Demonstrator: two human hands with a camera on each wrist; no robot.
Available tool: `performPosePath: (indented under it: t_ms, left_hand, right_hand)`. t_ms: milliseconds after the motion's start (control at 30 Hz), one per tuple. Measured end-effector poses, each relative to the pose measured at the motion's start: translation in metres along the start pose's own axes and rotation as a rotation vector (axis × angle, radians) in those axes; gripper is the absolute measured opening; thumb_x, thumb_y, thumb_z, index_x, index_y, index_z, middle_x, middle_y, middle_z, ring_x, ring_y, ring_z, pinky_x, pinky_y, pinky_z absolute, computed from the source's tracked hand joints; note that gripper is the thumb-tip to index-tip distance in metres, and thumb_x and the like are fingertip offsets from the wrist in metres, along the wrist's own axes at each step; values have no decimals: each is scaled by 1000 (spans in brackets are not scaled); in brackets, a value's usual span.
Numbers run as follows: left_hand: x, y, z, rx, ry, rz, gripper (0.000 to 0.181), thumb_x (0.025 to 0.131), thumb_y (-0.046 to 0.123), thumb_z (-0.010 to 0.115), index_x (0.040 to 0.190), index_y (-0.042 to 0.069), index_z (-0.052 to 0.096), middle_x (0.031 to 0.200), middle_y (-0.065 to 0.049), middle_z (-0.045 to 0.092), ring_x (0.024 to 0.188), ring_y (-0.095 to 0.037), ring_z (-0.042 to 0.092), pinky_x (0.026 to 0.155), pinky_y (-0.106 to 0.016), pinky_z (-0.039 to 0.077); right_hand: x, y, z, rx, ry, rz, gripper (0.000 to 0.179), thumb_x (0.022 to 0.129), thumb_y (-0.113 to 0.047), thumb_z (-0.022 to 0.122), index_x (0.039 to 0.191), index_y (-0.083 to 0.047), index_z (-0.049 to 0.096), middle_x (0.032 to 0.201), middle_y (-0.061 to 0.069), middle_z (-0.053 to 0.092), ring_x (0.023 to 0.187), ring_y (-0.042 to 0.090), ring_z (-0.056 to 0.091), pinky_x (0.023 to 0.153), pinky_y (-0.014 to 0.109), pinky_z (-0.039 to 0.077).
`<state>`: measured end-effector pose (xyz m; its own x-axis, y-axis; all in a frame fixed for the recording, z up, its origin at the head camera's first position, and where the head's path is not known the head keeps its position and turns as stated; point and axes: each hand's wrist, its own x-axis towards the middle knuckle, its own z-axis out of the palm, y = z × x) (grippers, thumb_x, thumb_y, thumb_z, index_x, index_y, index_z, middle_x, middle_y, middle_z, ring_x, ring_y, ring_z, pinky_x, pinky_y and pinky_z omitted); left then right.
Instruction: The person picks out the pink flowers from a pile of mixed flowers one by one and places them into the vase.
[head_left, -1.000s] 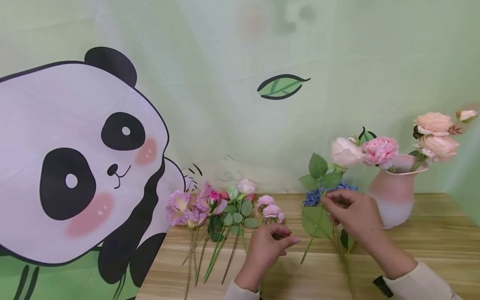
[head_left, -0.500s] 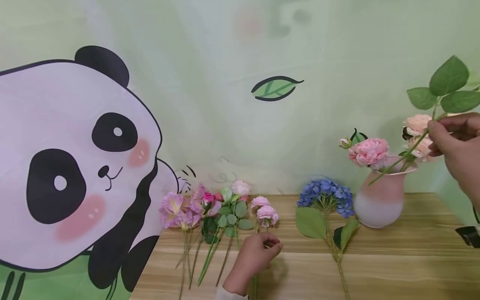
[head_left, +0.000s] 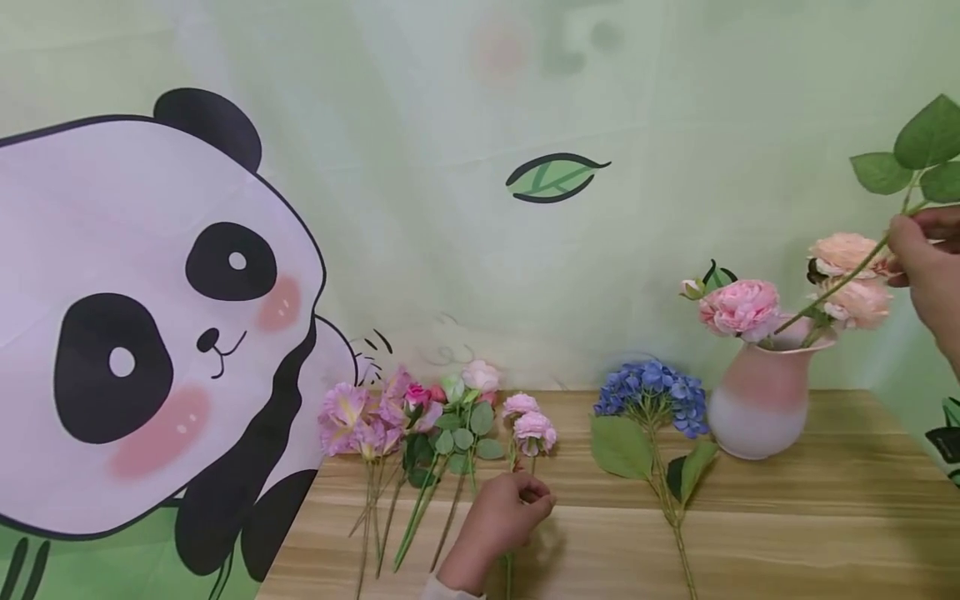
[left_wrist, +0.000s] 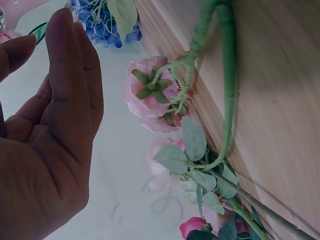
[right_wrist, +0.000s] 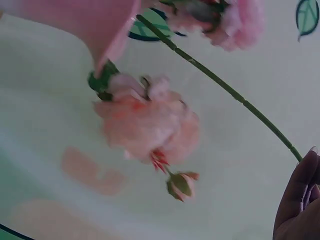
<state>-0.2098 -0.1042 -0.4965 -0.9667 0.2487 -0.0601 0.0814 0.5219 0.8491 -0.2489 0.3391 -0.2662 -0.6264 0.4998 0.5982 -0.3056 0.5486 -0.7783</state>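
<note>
My right hand (head_left: 933, 271) pinches a leafy flower stem (head_left: 843, 287) at the far right, its bloom out of the head view. The stem slants down left, its bare tip overlapping the mouth of the pink-and-white vase (head_left: 761, 408). In the right wrist view the green stem (right_wrist: 215, 77) runs from the fingertips to beside the vase rim (right_wrist: 117, 45). Pink (head_left: 738, 308) and peach (head_left: 851, 279) flowers stand in the vase. My left hand (head_left: 502, 517) holds nothing, fingers loosely bent, close to the small pink flowers (head_left: 534, 429); its thumb and fingers are apart in the left wrist view.
A blue hydrangea (head_left: 652, 396) lies on the wooden table (head_left: 600, 550) left of the vase. Purple flowers (head_left: 360, 421) and a rose with green leaves (head_left: 472, 417) lie side by side at the left. A panda-printed backdrop (head_left: 420, 250) hangs behind.
My right hand has lifted the leafy stem from over the hydrangea to the upper right, then slightly farther right, its tip now over the vase mouth. My left hand has shifted slightly left.
</note>
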Motion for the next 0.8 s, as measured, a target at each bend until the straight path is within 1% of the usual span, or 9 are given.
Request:
performPosePath:
  t_ms: [133,233,333,367,467,567,600,633,800]
  left_hand:
    - [0,-3,-2,34,3,11,15,103,23,82,107,9,86,100,-4,84,66,-10,68,64,-30,58]
    - [0,-3,-4,44,-1,14,17,103,25,82,106,9,86,99,-4,84,68,-9,68,67,-30,58]
    - [-1,-2,-6,31,-21,2,17,104,26,81,102,9,86,93,-5,83,66,-10,67,63,-29,56]
    - [-2,-2,-7,25,-29,-2,17,104,25,81,101,9,86,90,-7,83,65,-10,66,60,-28,56]
    - [-4,-2,-10,-5,-61,-8,19,104,24,82,97,7,86,82,-10,80,61,-10,63,53,-26,54]
    - [-6,-4,-10,-13,-78,-7,22,104,25,82,95,5,85,75,-8,76,57,-10,60,51,-25,51]
    - [-6,-4,-9,-14,-83,-12,23,104,25,82,95,4,85,72,-5,75,56,-10,59,51,-25,51]
    - [-7,-5,-9,-12,-86,-15,24,105,25,82,94,4,85,70,-3,73,55,-9,58,51,-25,50]
    - [-8,-9,-8,10,-83,-34,27,105,26,82,91,3,83,66,3,69,51,-8,57,50,-25,48]
  right_hand:
    - [-16,10,6,-86,-58,2,25,114,-18,56,104,-41,57,89,-39,49,68,-23,51,67,-1,43]
    - [-23,17,10,-161,-127,25,14,114,-21,59,112,-16,72,81,-43,49,61,-24,50,59,2,44]
    - [-30,26,14,-303,-166,-27,36,113,-24,62,121,9,75,76,-9,76,61,-31,42,57,4,39]
    - [-32,30,15,-345,-171,-52,41,113,-25,63,125,12,76,74,-9,76,62,-33,39,57,4,37]
    - [-39,42,20,-434,-179,-120,41,111,-26,65,122,10,80,99,25,85,64,-37,31,60,7,31]
    - [-46,53,24,-453,-207,-129,41,111,-28,66,120,9,81,98,25,85,65,-37,29,63,11,31]
    - [-48,56,26,-454,-214,-134,40,111,-27,66,120,9,81,109,34,82,67,-38,27,64,11,30]
    - [-50,60,27,-457,-213,-141,40,110,-26,67,119,10,82,109,34,82,68,-38,26,63,11,30]
    - [-58,75,30,-450,-188,-209,31,104,-20,76,95,9,82,90,32,79,69,-31,28,60,17,31]
